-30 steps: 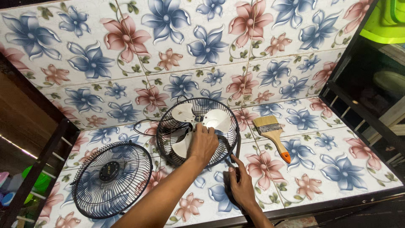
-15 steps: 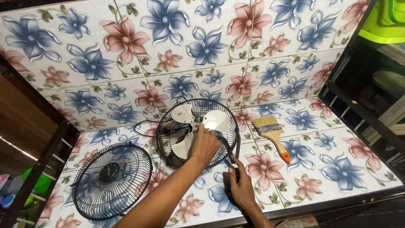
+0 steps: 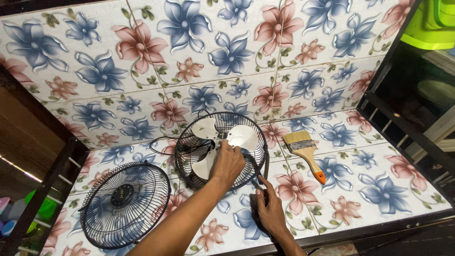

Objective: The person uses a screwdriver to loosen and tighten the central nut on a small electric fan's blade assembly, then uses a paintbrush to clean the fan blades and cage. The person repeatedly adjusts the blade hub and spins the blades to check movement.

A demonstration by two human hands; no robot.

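Flowered sheeting point(image 3: 360, 189) in blue and pink covers the work surface and runs up the wall behind it, framed by dark metal rails at both sides. Near the middle stands a fan point(image 3: 220, 150), its black wire rear guard tilted up toward the wall with the pale blades exposed inside it. Lying flat at the lower left, just beside the fan, is the detached front grille point(image 3: 124, 205), a black wire dome with a round centre cap. To the right of the fan, apart from it, lies a paintbrush point(image 3: 305, 154) with a wooden handle tipped in orange. The left hand point(image 3: 227, 163) reaches into the guard, fingers closed around the blade hub. The right hand point(image 3: 269, 211) grips the fan's dark base below the guard.
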